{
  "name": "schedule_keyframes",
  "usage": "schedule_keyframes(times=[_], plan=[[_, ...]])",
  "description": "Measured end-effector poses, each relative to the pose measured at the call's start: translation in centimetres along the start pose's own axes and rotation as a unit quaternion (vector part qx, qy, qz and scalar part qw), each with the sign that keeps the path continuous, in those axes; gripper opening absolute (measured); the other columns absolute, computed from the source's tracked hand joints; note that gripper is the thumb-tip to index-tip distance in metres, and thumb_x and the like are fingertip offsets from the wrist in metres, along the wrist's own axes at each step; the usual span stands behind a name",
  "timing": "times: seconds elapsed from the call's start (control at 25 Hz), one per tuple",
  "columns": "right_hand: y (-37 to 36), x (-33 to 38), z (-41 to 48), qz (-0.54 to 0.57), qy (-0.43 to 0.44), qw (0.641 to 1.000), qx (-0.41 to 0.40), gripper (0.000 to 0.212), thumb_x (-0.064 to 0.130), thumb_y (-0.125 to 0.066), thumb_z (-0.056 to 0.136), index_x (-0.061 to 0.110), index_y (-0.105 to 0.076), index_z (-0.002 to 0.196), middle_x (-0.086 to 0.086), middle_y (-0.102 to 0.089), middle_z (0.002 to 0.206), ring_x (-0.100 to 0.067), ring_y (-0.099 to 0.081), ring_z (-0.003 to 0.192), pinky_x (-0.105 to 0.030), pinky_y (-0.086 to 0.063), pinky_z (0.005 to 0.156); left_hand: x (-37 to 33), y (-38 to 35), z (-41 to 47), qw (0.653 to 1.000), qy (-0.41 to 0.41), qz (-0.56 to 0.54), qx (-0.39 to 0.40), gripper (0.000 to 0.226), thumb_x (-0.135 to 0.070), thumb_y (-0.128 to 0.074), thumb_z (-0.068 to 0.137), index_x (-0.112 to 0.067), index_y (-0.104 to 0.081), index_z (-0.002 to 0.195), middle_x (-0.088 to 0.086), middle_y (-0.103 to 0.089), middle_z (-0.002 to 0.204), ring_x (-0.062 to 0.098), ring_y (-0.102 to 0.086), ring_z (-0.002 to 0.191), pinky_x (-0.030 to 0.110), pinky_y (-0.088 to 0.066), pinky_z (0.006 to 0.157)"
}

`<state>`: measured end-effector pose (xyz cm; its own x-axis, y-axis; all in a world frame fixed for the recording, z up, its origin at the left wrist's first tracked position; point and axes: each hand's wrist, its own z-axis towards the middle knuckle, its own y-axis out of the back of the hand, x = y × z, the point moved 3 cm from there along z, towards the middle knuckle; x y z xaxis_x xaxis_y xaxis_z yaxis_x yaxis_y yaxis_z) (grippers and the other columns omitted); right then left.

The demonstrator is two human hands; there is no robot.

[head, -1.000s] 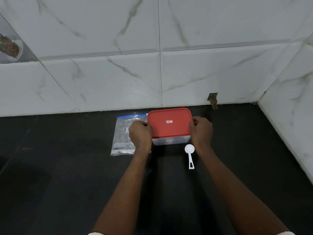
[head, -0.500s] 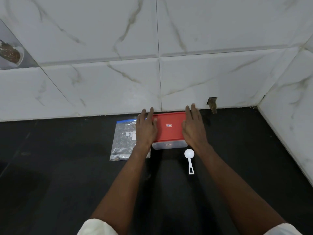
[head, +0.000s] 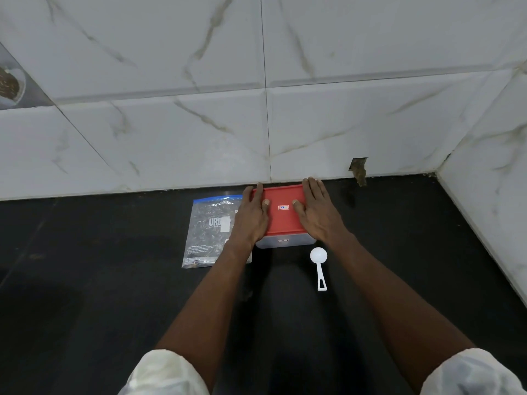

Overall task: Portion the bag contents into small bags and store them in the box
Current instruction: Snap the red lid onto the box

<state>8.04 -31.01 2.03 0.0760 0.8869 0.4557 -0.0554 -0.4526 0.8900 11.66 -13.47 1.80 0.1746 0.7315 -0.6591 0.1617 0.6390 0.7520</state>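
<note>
A clear plastic box (head: 285,241) with a red lid (head: 283,220) stands on the black counter close to the wall. My left hand (head: 252,215) lies flat on the lid's left side, fingers straight. My right hand (head: 315,212) lies flat on the lid's right side in the same way. A clear zip bag (head: 206,232) with a blue seal and dark contents lies flat to the left of the box, partly under my left forearm. A white measuring scoop (head: 319,260) lies just in front of the box's right corner.
The black counter (head: 99,295) meets a white marble-tiled wall (head: 256,109) right behind the box. A side wall (head: 490,195) closes the right end. A small notch (head: 358,166) shows in the tile at the wall's base.
Both hands went from gripping the lid's side edges to lying flat on top of the lid. The box sits a little closer to the wall.
</note>
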Motion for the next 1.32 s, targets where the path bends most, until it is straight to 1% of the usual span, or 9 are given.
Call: schedule_keyframes(times=[0.56, 0.72, 0.8, 0.88, 0.96, 1.04, 1.12, 1.2, 1.32], plan=[[-0.5, -0.2, -0.1, -0.042, -0.014, 0.999, -0.002, 0.077, 0.056, -0.031, 0.099, 0.011, -0.007, 0.156, -0.006, -0.002, 0.165, -0.024, 0.002, 0.152, -0.043, -0.008, 0.123, 0.0, -0.4, -0.3, 1.0, 0.01, 0.016, -0.008, 0.056, -0.039, -0.034, 0.108, -0.021, -0.023, 0.16, 0.007, -0.013, 0.168, 0.034, -0.042, 0.141, 0.045, -0.044, 0.108], [0.4, 0.0, -0.4, 0.004, -0.01, 1.0, 0.029, 0.077, 0.064, -0.023, 0.097, 0.021, -0.001, 0.157, 0.0, 0.006, 0.165, -0.019, 0.007, 0.151, -0.052, -0.003, 0.119, -0.4, 1.1, -1.4, 0.991, 0.035, -0.121, -0.046, 0.063, -0.055, -0.025, 0.105, -0.033, -0.006, 0.161, 0.002, -0.001, 0.17, 0.026, -0.025, 0.152, 0.044, -0.029, 0.118], [1.8, 0.3, -1.1, 0.092, -0.003, 0.995, -0.041, 0.07, 0.056, -0.03, 0.1, 0.018, -0.01, 0.156, -0.005, -0.004, 0.164, -0.02, -0.003, 0.151, -0.044, -0.007, 0.118, 0.0, 2.4, -2.4, 0.971, 0.06, -0.201, -0.111, 0.061, -0.048, -0.027, 0.107, -0.025, -0.014, 0.162, 0.007, -0.013, 0.168, 0.022, -0.023, 0.152, 0.031, -0.02, 0.116], [3.5, 0.0, -3.4, 0.144, -0.043, 0.97, -0.191, 0.046, 0.031, -0.046, 0.102, 0.006, -0.042, 0.14, -0.016, -0.041, 0.144, -0.028, -0.038, 0.136, -0.033, -0.03, 0.108, 1.8, 3.3, -4.4, 0.966, 0.102, -0.162, -0.173, 0.045, -0.029, -0.037, 0.109, -0.009, -0.045, 0.149, 0.014, -0.042, 0.152, 0.027, -0.044, 0.139, 0.023, -0.029, 0.104], [3.6, -1.2, -6.8, 0.133, -0.131, 0.947, -0.263, 0.012, 0.009, -0.053, 0.093, 0.005, -0.06, 0.102, -0.013, -0.059, 0.104, -0.029, -0.058, 0.099, -0.03, -0.041, 0.081, 4.2, 2.8, -7.5, 0.967, 0.137, -0.079, -0.199, 0.029, -0.008, -0.047, 0.102, -0.001, -0.065, 0.124, 0.016, -0.059, 0.127, 0.031, -0.06, 0.116, 0.023, -0.037, 0.091], [1.6, -2.2, -10.2, 0.108, -0.196, 0.955, -0.193, 0.011, 0.006, -0.057, 0.086, 0.008, -0.058, 0.076, -0.008, -0.061, 0.078, -0.029, -0.061, 0.078, -0.03, -0.037, 0.065, 5.8, 1.4, -11.0, 0.977, 0.103, -0.005, -0.187, 0.025, -0.001, -0.053, 0.096, -0.001, -0.069, 0.115, 0.012, -0.062, 0.12, 0.028, -0.06, 0.112, 0.024, -0.04, 0.09], [-1.1, -2.3, -13.1, 0.095, -0.227, 0.963, -0.112, 0.021, 0.015, -0.062, 0.086, 0.011, -0.057, 0.066, -0.004, -0.06, 0.066, -0.027, -0.061, 0.068, -0.03, -0.034, 0.057, 7.1, -0.6, -14.0, 0.986, 0.03, 0.041, -0.162, 0.03, 0.0, -0.056, 0.094, -0.003, -0.066, 0.123, 0.01, -0.058, 0.131, 0.025, -0.055, 0.122, 0.027, -0.042, 0.099], [-3.0, -1.7, -14.7, 0.064, -0.233, 0.967, -0.082, 0.027, 0.028, -0.064, 0.088, 0.015, -0.056, 0.066, -0.002, -0.06, 0.068, -0.025, -0.059, 0.067, -0.03, -0.033, 0.056, 8.5, -2.5, -15.5, 0.988, 0.0, 0.081, -0.132, 0.038, -0.008, -0.054, 0.098, -0.004, -0.06, 0.135, 0.014, -0.049, 0.147, 0.028, -0.045, 0.137, 0.038, -0.041, 0.112], [-4.6, -1.0, -15.4, 0.023, -0.254, 0.964, -0.075, 0.017, 0.028, -0.064, 0.089, 0.013, -0.06, 0.082, -0.005, -0.065, 0.086, -0.028, -0.063, 0.082, -0.029, -0.035, 0.061, 9.8, -3.7, -15.7, 0.988, 0.017, 0.137, -0.064, 0.052, -0.03, -0.034, 0.101, -0.006, -0.056, 0.141, 0.019, -0.046, 0.152, 0.038, -0.038, 0.145, 0.048, -0.031, 0.119]])
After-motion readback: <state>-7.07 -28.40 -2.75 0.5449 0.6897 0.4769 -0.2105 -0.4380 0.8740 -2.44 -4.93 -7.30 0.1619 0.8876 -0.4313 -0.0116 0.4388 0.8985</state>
